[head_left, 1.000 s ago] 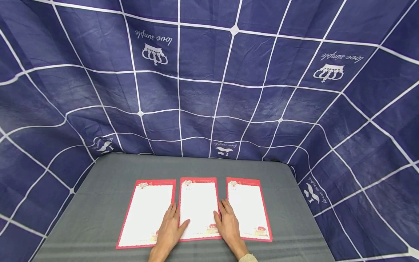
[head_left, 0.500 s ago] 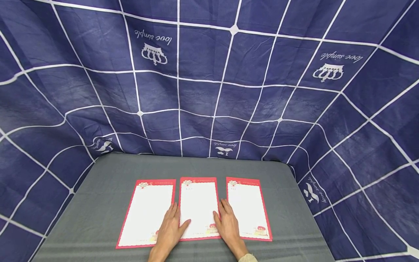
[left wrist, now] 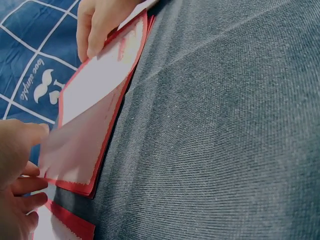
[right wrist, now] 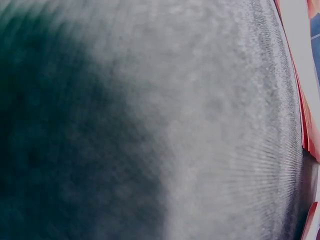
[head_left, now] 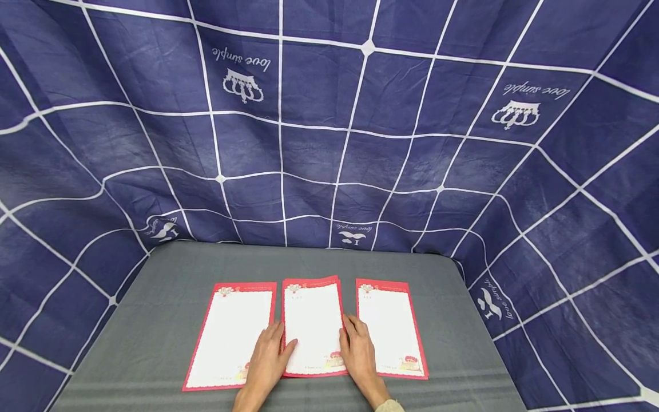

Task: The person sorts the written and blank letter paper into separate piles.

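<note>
Three red-bordered stacks of paper with printed corner decorations lie in a row in the head view. My left hand (head_left: 265, 357) grips the left edge of the middle stack of paper (head_left: 311, 329), its thumb reaching over the top sheet. On the opposite edge, my right hand (head_left: 360, 352) holds the same stack with fingers along the side. The top sheets sit slightly askew. In the left wrist view, the left fingers (left wrist: 32, 185) are at the stack's edge and layered red borders show. Only the papers' edges (right wrist: 312, 130) appear in the right wrist view.
The left stack (head_left: 231, 332) lies beside my left hand and the right stack (head_left: 393, 337) beside my right. Grey cloth (head_left: 319, 260) covers the table. A blue curtain (head_left: 309, 149) with white lines hangs around the back and sides.
The middle stack's sheets have shifted out of line, their top edge now tilted. Both hands have moved slightly inward against its sides. The outer stacks have stayed put.
</note>
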Tool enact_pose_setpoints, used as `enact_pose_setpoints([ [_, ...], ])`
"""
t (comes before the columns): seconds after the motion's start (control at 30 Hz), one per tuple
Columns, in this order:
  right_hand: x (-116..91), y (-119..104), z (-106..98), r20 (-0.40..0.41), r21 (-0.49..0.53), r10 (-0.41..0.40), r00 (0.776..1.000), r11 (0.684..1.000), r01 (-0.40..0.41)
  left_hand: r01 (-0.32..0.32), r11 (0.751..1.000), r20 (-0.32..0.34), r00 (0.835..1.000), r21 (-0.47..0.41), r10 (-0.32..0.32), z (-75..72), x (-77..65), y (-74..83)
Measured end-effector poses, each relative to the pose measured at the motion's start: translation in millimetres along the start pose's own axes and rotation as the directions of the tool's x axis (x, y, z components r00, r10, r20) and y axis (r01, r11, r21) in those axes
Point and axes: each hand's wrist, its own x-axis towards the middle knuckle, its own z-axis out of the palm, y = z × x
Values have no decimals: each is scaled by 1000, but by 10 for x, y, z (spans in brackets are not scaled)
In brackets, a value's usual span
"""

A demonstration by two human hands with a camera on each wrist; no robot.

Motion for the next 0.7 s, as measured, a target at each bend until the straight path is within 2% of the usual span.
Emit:
enact_pose_setpoints([
  [0.1, 13, 7, 9, -48, 4, -13, 999, 1000, 13, 7, 1000, -41, 999, -19, -8, 2, 13, 4],
  [0.23, 30, 2, 9, -66, 14, -1, 998, 1000, 1, 91, 993, -22, 995, -74, -93, -10, 36, 13],
  [0.3, 36, -11, 2, -70, 28, 6, 998, 1000, -4, 124, 985, -13, 992, -116, -127, -18, 45, 15],
  [0.43, 46, -41, -9, -66, 104, 45, 997, 994, -38, 135, 962, -21, 989, -237, -144, -20, 60, 1],
  [0.53, 62, -60, -12, -51, 217, 113, 992, 971, -100, 135, 941, -28, 988, -311, -151, -17, 66, -12],
  [0.7, 95, -70, -14, -32, 346, 226, 974, 916, -202, 199, 910, 3, 977, -363, -213, -16, 85, -12],
])
